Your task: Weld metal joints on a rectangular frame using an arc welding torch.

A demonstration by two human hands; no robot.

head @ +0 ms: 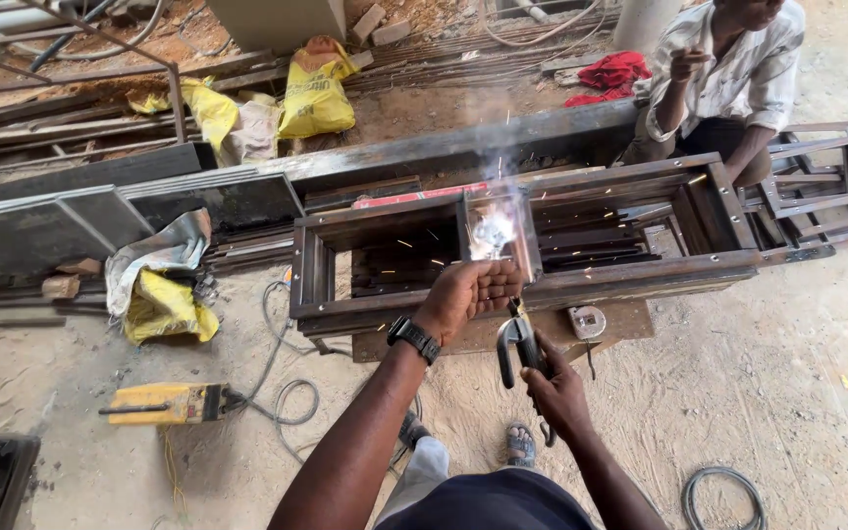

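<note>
My right hand grips a black welding electrode holder whose rod points up at a bright arc with smoke and sparks on the middle bar of a dark steel frame. Raised between my face and the arc, my left hand is cupped with fingers curled, nothing visible in it; a black watch is on that wrist. The frame lies flat on the sandy ground in front of me.
A person in a striped shirt sits behind the frame's right end. A yellow welding machine with cables lies at left. Yellow sacks, steel plates and more frames surround the work. My sandalled foot stands below.
</note>
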